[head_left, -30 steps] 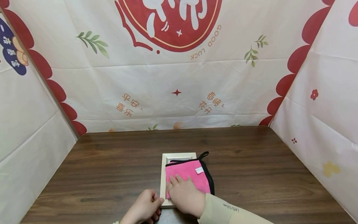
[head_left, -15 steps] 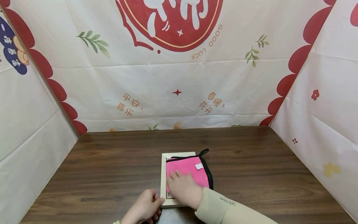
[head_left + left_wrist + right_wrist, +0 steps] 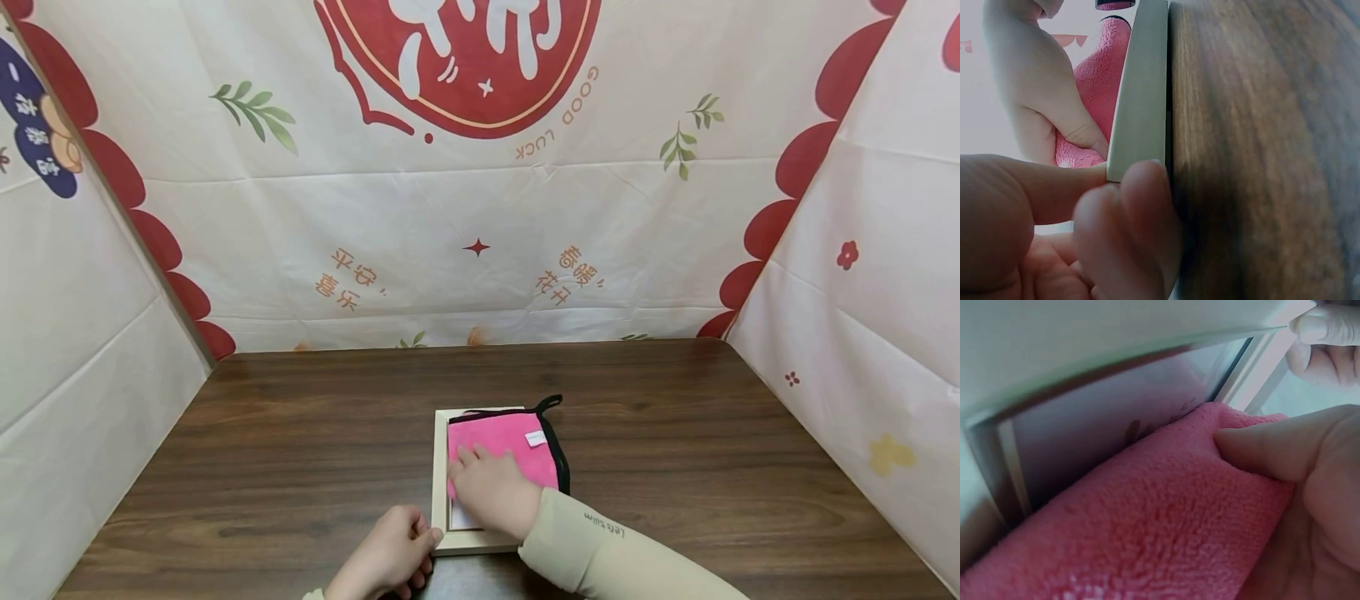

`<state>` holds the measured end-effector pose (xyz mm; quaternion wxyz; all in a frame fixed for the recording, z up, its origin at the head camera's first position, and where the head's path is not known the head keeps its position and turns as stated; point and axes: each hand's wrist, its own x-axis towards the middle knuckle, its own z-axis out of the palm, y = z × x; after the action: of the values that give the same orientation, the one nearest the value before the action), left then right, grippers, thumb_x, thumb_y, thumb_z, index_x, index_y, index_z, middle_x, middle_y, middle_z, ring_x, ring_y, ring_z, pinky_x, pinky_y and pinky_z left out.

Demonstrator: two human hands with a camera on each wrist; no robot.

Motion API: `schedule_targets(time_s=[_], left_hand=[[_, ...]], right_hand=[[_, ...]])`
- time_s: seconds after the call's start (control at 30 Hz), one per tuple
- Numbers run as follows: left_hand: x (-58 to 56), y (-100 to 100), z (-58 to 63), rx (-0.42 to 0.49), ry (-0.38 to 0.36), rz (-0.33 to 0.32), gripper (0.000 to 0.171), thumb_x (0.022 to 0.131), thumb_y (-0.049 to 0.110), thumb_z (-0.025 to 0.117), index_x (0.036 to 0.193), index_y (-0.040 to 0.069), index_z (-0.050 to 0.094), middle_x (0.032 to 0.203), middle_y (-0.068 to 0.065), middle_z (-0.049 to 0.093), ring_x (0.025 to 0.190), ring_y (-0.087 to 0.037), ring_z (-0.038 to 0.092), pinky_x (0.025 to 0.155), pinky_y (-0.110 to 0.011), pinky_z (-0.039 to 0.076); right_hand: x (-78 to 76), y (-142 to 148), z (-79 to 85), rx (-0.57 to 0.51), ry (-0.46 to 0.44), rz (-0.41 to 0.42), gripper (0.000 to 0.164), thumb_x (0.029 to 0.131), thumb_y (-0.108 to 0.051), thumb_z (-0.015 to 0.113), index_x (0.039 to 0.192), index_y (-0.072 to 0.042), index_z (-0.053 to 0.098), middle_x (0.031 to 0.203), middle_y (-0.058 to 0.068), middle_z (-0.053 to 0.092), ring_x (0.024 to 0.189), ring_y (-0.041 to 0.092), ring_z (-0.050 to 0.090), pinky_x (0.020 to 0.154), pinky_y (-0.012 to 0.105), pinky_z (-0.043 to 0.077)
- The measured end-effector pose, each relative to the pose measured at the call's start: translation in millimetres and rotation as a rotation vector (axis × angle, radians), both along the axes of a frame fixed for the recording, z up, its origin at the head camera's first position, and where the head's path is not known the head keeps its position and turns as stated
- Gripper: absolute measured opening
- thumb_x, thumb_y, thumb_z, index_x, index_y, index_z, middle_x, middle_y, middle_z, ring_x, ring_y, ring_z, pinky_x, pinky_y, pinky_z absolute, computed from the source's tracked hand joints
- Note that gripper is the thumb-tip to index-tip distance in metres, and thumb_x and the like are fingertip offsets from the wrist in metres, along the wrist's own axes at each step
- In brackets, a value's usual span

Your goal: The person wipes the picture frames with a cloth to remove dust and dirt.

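Note:
A cream picture frame (image 3: 441, 467) lies flat near the front of the table. At its near left corner my left hand (image 3: 386, 550) pinches the edge; the left wrist view shows the thumb above the frame and curled fingers at its side. A pink cloth (image 3: 504, 433) with black edging, a loop and a white tag covers most of the frame. Flat on this cloth, my right hand (image 3: 495, 496) presses with its fingers extended. In the right wrist view, the thumb dents the cloth (image 3: 1147, 506), and part of the glass (image 3: 1116, 406) shows beside it.
The brown wooden table (image 3: 300, 450) extends around the frame. A white printed cloth backdrop (image 3: 480, 208) hangs behind its far edge, and similar cloth walls stand at left and right.
My right hand and the pink cloth have slid away from me along the frame, baring more of its near end. My left hand has stayed at the corner.

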<state>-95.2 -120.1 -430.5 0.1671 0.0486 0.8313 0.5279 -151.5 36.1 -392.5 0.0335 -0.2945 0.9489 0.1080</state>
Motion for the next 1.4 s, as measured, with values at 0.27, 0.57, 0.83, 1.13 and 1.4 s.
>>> schedule_targets(time_s=[0.27,0.57,0.83,1.13,1.4], left_hand=[[-0.4,-0.6,0.6,-0.004,-0.002,0.003,0.025,0.091,0.016,0.059,0.072,0.006,0.049,0.052,0.001,0.053,0.041,-0.007,0.047,0.033,-0.022,0.040],[-1.6,-0.7,-1.2,-0.006,-0.005,-0.002,0.025,0.091,0.016,0.059,0.070,0.006,0.049,0.052,0.001,0.053,0.040,-0.006,0.047,0.033,-0.022,0.039],[-2.9,-1.5,-1.9,-0.005,-0.018,-0.004,0.025,0.092,0.017,0.059,0.071,0.006,0.050,0.052,0.001,0.054,0.041,-0.007,0.047,0.033,-0.022,0.039],[-3.3,-1.5,-1.0,-0.008,-0.036,0.001,0.024,0.092,0.016,0.059,0.072,0.006,0.050,0.053,0.001,0.054,0.041,-0.007,0.047,0.033,-0.021,0.040],[-3.2,-2.5,-2.0,0.001,-0.035,-0.006,0.024,0.092,0.018,0.059,0.073,0.006,0.049,0.052,0.001,0.054,0.042,-0.008,0.049,0.034,-0.021,0.040]], right_hand=[[-8.8,-1.1,-0.6,-0.025,-0.004,-0.024,0.031,0.098,-0.016,0.046,0.125,-0.019,0.060,0.137,0.001,0.053,0.125,0.022,0.052,0.082,0.053,0.054],[-17.0,-2.9,1.8,-0.022,-0.035,-0.055,0.031,0.097,-0.017,0.049,0.126,-0.018,0.059,0.139,0.001,0.052,0.126,0.022,0.051,0.082,0.052,0.054],[-20.8,-3.7,4.3,-0.021,-0.041,-0.058,0.028,0.095,-0.017,0.053,0.122,-0.017,0.061,0.131,0.000,0.056,0.118,0.020,0.054,0.077,0.049,0.055],[-26.6,-4.5,3.2,-0.022,-0.059,-0.078,0.032,0.094,-0.014,0.055,0.125,-0.017,0.060,0.139,0.000,0.051,0.128,0.022,0.049,0.082,0.051,0.054],[-27.8,-3.8,4.1,-0.016,-0.073,-0.085,0.034,0.094,-0.013,0.054,0.128,-0.018,0.058,0.141,0.000,0.050,0.130,0.022,0.048,0.086,0.053,0.052]])
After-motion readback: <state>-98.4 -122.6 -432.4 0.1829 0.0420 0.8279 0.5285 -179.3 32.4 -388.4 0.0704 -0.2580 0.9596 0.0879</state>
